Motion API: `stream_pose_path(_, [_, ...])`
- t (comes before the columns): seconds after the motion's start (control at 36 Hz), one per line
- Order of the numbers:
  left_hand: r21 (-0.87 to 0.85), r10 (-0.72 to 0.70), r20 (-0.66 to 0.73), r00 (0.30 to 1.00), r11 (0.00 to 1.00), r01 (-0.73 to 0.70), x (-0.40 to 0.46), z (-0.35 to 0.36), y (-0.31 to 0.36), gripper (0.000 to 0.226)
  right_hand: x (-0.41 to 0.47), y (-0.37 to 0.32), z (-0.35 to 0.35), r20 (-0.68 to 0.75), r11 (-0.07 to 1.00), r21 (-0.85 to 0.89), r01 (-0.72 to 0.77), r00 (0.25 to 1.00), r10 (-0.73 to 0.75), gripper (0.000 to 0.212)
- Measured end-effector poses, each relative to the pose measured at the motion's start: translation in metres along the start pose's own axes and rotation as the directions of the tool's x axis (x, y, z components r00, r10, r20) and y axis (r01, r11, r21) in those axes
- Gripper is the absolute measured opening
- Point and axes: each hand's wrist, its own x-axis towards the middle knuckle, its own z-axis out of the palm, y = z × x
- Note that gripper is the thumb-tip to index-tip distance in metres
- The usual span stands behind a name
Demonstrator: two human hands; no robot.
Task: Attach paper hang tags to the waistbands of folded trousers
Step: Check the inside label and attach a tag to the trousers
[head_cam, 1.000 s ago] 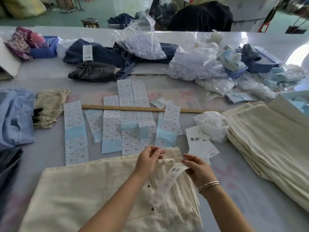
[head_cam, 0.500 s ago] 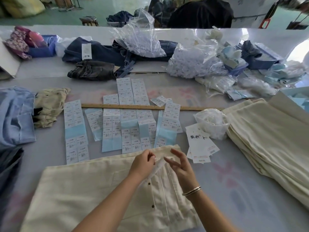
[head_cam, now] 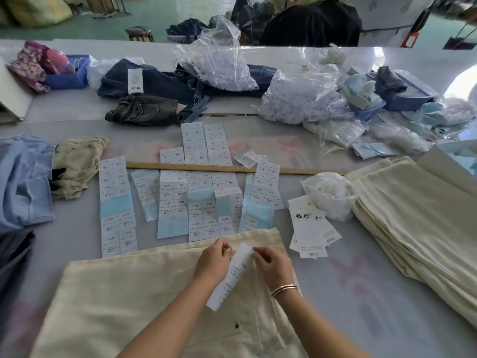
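A: How will that tag (head_cam: 233, 273) handle?

B: I judge it light and thin, a long paper strip that bends and creases easily. The safest hold is at its top end, where the fastening goes, not the loose lower end.

A: And where is it?

B: On the cream trousers (head_cam: 134, 301) at the near edge of the table (head_cam: 374, 319), between both hands. The left hand (head_cam: 213, 260) pinches something small at the tag's top left, maybe a pin or loop; I cannot tell which. The right hand (head_cam: 273, 264) has its fingertips closed on the tag's top right edge.

A: Which way does it run?

B: Its long axis slants: the top end points toward the far edge and slightly right, the free end toward the near edge and left, lying over the cloth.

A: The trousers?

B: Soft, heavier cloth, folded flat; the end under the hands looks like the waistband, with a dark button (head_cam: 236, 325) nearby. A stack of spare tags (head_cam: 313, 232) lies just right of it.
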Motion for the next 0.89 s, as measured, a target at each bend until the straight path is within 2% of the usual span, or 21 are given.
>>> stream_pose_path(0.17, [-0.017, 0.001, 0.004, 1.0, 1.0, 0.0, -0.001, 0.0, -0.001, 0.012, -0.005, -0.003, 0.003, -0.006, 0.998, 0.044, 0.046, 0.999, -0.046, 0.03])
stream_pose_path(0.31, [-0.031, 0.005, -0.001, 1.0, 1.0, -0.005, -0.001, 0.0, -0.002, 0.012, -0.005, -0.002, 0.002, -0.019, 0.992, -0.028, 0.121, 0.992, -0.122, 0.01])
stream_pose_path(0.42, [-0.069, 0.0, -0.012, 1.0, 0.998, -0.001, -0.003, 0.0, -0.001, 0.012, 0.0, -0.008, 0.002, -0.002, 0.994, -0.041, 0.104, 0.995, -0.104, 0.006])
stream_pose_path(0.47, [-0.178, -0.017, -0.036, 0.999, 0.984, 0.01, -0.002, -0.005, 0.004, 0.011, 0.005, -0.015, -0.002, -0.015, 0.997, 0.033, 0.075, 0.997, -0.074, 0.006])
stream_pose_path(0.56, [-0.459, -0.037, -0.019, 0.999, 0.888, 0.025, 0.0, -0.021, 0.021, 0.014, 0.012, -0.03, -0.013, -0.02, 0.979, 0.192, 0.063, 0.998, -0.061, 0.014])
stream_pose_path(0.64, [-0.605, 0.034, -0.002, 0.999, 0.796, -0.028, -0.001, -0.042, 0.039, 0.018, 0.016, -0.045, -0.024, 0.02, 0.941, 0.338, -0.006, 1.0, -0.001, 0.013])
stream_pose_path(0.75, [-0.645, 0.203, 0.088, 0.975, 0.757, -0.099, -0.006, -0.063, 0.054, 0.018, 0.015, -0.066, -0.035, 0.09, 0.855, 0.516, -0.054, 0.996, 0.009, 0.015])
stream_pose_path(0.89, [-0.64, 0.342, 0.103, 0.934, 0.741, -0.201, -0.016, -0.074, 0.063, 0.015, 0.011, -0.083, -0.042, 0.168, 0.784, 0.609, -0.116, 0.986, 0.015, 0.012])
